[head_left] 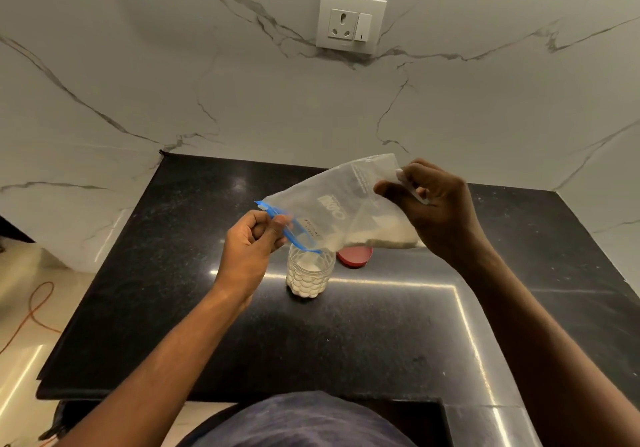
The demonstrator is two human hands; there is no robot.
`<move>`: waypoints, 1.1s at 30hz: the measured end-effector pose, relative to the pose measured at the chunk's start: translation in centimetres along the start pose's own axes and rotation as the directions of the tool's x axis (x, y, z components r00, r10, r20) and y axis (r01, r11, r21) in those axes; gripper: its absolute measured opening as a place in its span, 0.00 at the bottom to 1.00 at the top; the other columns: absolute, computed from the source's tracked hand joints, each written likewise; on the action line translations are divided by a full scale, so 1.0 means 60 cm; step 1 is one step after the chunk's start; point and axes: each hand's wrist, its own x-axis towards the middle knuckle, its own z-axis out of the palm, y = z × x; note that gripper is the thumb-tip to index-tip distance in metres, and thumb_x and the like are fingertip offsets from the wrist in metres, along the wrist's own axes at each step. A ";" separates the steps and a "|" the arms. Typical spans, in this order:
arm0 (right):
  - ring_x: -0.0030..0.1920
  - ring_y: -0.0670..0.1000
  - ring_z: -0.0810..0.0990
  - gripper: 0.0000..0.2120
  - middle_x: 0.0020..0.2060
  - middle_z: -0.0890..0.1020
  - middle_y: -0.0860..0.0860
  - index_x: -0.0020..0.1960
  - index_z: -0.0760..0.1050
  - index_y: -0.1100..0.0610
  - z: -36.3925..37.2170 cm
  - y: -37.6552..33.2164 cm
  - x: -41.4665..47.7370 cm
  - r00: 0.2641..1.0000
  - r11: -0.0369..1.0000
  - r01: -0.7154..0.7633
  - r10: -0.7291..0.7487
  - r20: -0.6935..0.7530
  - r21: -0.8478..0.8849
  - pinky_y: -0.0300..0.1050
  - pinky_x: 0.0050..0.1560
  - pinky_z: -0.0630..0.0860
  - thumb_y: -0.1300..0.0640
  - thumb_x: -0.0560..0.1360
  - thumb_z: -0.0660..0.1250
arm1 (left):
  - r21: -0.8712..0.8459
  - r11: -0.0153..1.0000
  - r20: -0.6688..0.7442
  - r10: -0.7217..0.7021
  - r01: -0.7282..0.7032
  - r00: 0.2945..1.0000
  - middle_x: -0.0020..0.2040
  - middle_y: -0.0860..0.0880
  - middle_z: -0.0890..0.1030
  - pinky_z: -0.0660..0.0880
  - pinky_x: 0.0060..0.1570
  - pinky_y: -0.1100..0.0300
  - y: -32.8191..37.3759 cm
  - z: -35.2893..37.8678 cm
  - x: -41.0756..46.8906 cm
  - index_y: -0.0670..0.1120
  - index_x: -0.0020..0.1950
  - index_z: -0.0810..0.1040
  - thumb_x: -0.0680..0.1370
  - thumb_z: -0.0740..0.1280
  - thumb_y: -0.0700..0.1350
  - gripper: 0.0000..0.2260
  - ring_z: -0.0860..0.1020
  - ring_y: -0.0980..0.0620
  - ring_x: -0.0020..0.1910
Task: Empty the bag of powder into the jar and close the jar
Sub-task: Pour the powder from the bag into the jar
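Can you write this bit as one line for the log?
left hand pinches bag mouth | right hand lifts bag's far end | powder in jar | lid off

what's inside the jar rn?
White powder fills much of the clear jar. The zip bag mouth covers its opening, so the powder's top surface is mostly hidden.

A single wide-angle view looks from the person's head forward and steeply down onto the black countertop (194, 325), close enough that both forearms reach in from the bottom edge. It faces the marble wall behind the countertop, where a wall socket (350, 22) sits high, near centre. The countertop's front edge lies just above the bottom of the frame.
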 end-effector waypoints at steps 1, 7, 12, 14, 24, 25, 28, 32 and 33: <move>0.38 0.55 0.77 0.11 0.38 0.78 0.54 0.41 0.79 0.57 0.001 0.000 0.000 1.000 1.000 0.005 -0.005 0.003 0.003 0.45 0.36 0.74 0.52 0.78 0.73 | 0.002 1.000 0.000 -0.001 0.001 1.000 0.51 0.49 0.90 0.85 0.52 0.62 -0.001 -0.001 0.000 0.48 0.57 0.82 0.78 0.71 0.53 0.12 0.89 0.52 0.54; 0.37 0.56 0.77 0.15 0.36 0.77 0.55 0.39 0.76 0.58 0.005 -0.010 0.000 1.000 1.000 0.009 -0.008 -0.023 0.016 0.52 0.34 0.75 0.50 0.78 0.72 | 0.004 1.000 0.015 -0.004 0.004 1.000 0.52 0.50 0.90 0.84 0.50 0.64 -0.001 -0.002 0.003 0.48 0.58 0.83 0.78 0.72 0.52 0.12 0.89 0.53 0.54; 0.36 0.64 0.77 0.20 0.36 0.77 0.62 0.39 0.77 0.65 0.009 -0.019 -0.004 1.000 0.999 -0.013 0.014 -0.024 0.038 0.60 0.33 0.74 0.48 0.77 0.71 | 0.041 0.999 -0.001 -0.018 0.018 1.000 0.50 0.50 0.90 0.84 0.49 0.64 -0.004 -0.004 0.004 0.49 0.57 0.83 0.80 0.71 0.50 0.08 0.89 0.53 0.53; 0.36 0.62 0.77 0.17 0.36 0.77 0.61 0.38 0.76 0.62 0.010 -0.024 -0.006 1.000 0.999 0.005 -0.004 -0.014 0.034 0.59 0.32 0.74 0.49 0.77 0.71 | 0.046 0.999 -0.002 -0.026 0.026 1.000 0.50 0.52 0.90 0.84 0.49 0.65 -0.006 -0.004 0.004 0.49 0.57 0.82 0.81 0.70 0.49 0.06 0.89 0.54 0.52; 0.36 0.65 0.78 0.16 0.36 0.78 0.62 0.39 0.78 0.63 0.009 -0.034 -0.002 1.000 0.999 -0.020 0.020 -0.017 0.039 0.61 0.33 0.74 0.50 0.77 0.71 | 0.058 0.998 -0.001 -0.033 0.033 0.999 0.50 0.51 0.90 0.84 0.50 0.64 -0.004 -0.006 0.009 0.50 0.57 0.83 0.81 0.71 0.49 0.07 0.89 0.54 0.53; 0.35 0.64 0.78 0.14 0.36 0.78 0.61 0.39 0.77 0.60 0.009 -0.035 -0.002 1.000 0.999 -0.017 0.017 -0.008 0.032 0.60 0.33 0.75 0.50 0.77 0.71 | 0.055 0.998 -0.006 -0.033 0.033 0.999 0.50 0.51 0.90 0.84 0.50 0.64 -0.003 -0.007 0.009 0.50 0.57 0.83 0.81 0.70 0.49 0.06 0.89 0.54 0.53; 0.36 0.63 0.79 0.14 0.37 0.79 0.60 0.40 0.79 0.59 0.011 -0.036 0.001 1.000 1.000 -0.022 0.022 -0.006 0.021 0.60 0.32 0.75 0.49 0.77 0.71 | 0.051 0.998 -0.004 -0.035 0.035 0.999 0.50 0.50 0.90 0.84 0.50 0.63 -0.005 -0.008 0.010 0.50 0.57 0.83 0.82 0.70 0.48 0.05 0.89 0.53 0.53; 0.36 0.62 0.80 0.11 0.37 0.79 0.58 0.41 0.79 0.57 0.014 -0.035 0.001 0.999 0.999 -0.030 0.029 0.017 0.021 0.59 0.33 0.76 0.50 0.77 0.71 | 0.047 0.998 0.000 -0.042 0.042 0.999 0.50 0.50 0.90 0.85 0.51 0.62 -0.004 -0.009 0.008 0.50 0.57 0.83 0.78 0.71 0.53 0.11 0.88 0.53 0.53; 0.36 0.62 0.80 0.12 0.37 0.80 0.59 0.41 0.80 0.58 0.014 -0.035 0.001 0.999 0.999 -0.035 0.035 0.014 0.022 0.59 0.33 0.76 0.50 0.77 0.71 | 0.047 0.998 -0.003 -0.044 0.044 0.999 0.50 0.50 0.90 0.85 0.51 0.61 -0.004 -0.009 0.008 0.50 0.57 0.83 0.78 0.71 0.53 0.11 0.88 0.52 0.53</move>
